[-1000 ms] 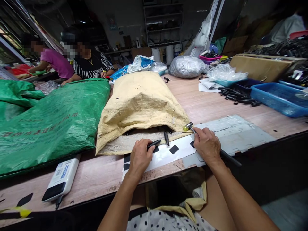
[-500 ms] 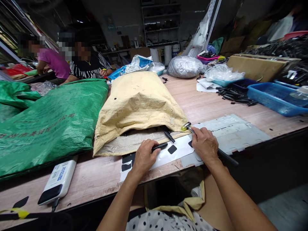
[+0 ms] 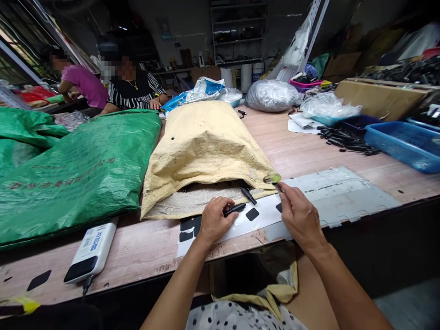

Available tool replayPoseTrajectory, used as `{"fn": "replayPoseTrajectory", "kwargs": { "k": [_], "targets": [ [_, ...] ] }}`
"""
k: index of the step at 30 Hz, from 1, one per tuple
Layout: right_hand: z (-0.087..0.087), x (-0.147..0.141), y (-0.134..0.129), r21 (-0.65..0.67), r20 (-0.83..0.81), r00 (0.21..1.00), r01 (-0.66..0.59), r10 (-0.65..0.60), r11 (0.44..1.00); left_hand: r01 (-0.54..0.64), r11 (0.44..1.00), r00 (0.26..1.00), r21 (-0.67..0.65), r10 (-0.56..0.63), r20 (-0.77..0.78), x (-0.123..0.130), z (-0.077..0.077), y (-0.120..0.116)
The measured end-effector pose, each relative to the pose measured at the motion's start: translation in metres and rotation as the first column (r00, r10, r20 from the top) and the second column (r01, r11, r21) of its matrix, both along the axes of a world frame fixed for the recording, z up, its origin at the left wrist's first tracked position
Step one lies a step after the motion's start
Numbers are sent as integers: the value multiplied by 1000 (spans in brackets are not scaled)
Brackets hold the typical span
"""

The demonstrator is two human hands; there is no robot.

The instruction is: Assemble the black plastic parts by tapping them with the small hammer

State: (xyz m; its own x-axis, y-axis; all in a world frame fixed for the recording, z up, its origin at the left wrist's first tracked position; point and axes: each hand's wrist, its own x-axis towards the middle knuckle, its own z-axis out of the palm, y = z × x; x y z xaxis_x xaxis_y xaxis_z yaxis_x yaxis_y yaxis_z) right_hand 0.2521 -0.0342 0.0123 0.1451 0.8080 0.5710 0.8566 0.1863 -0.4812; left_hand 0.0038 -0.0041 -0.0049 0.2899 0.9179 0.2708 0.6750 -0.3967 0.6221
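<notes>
My left hand (image 3: 216, 219) rests at the table's front edge, its fingers closed round a black pen-shaped piece (image 3: 235, 209) whose end sticks out to the right. A small hammer (image 3: 273, 178) with a metal and clear yellow head is gripped in my right hand (image 3: 299, 214); most of its handle is hidden by the hand. Beneath both hands runs a white sheet (image 3: 237, 224) with black rounded squares (image 3: 252, 214) on it. Another black tube-like piece (image 3: 249, 195) lies at the mouth of a beige woven sack (image 3: 206, 137), beyond my hands.
A green sack (image 3: 79, 174) and a white power bank (image 3: 92, 252) are to the left. Right of my hands lies a grey sheet (image 3: 343, 190). Black parts (image 3: 347, 142), a blue tray (image 3: 405, 144) and bagged goods (image 3: 273, 95) stand farther right. Two people sit across the table.
The hammer in my right hand has turned: its yellow end now faces right and its handle no longer shows behind the hand. My left hand keeps its hold. The whole view has shifted slightly.
</notes>
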Motion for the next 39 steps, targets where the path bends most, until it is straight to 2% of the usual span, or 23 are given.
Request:
{"fn": "replayPoseTrajectory", "kwargs": {
  "k": [3, 6, 10, 16, 20, 27, 33, 36, 39],
  "targets": [
    [6, -23, -16, 3, -115, 957, -266, 265, 964, 5, 1000, 1000, 6, -5, 25, 0, 0, -1],
    [1, -39, -25, -65, -109, 934, -348, 340, 935, 10, 1000, 998, 2, -10, 56, -1, 0, -1],
    [-8, -46, -28, -130, -23, 944, -329, 329, 935, 3, 1000, 995, -2, -3, 95, -1, -1, 0],
    [-6, -54, -34, -87, 40, 940, -335, 340, 938, -7, 999, 993, -35, 11, 115, -1, -1, 0],
    [-8, -57, -35, -181, 116, 937, -307, 330, 934, -15, 999, 992, -29, 18, 121, 0, -1, 0],
    [-4, -52, -34, -90, 59, 957, -278, 284, 956, -10, 999, 994, -32, 14, 109, 1, -2, 1],
    [-8, -49, -33, -172, 109, 965, -218, 239, 961, -17, 999, 995, -43, 21, 98, 1, -2, 2],
    [-2, -38, -28, -114, 56, 977, -198, 205, 974, -25, 999, 996, -48, 29, 89, 1, -2, 2],
    [5, -20, -16, -56, 45, 993, -102, 105, 993, -27, 998, 996, -61, 32, 77, 0, -2, 3]
  ]
}}
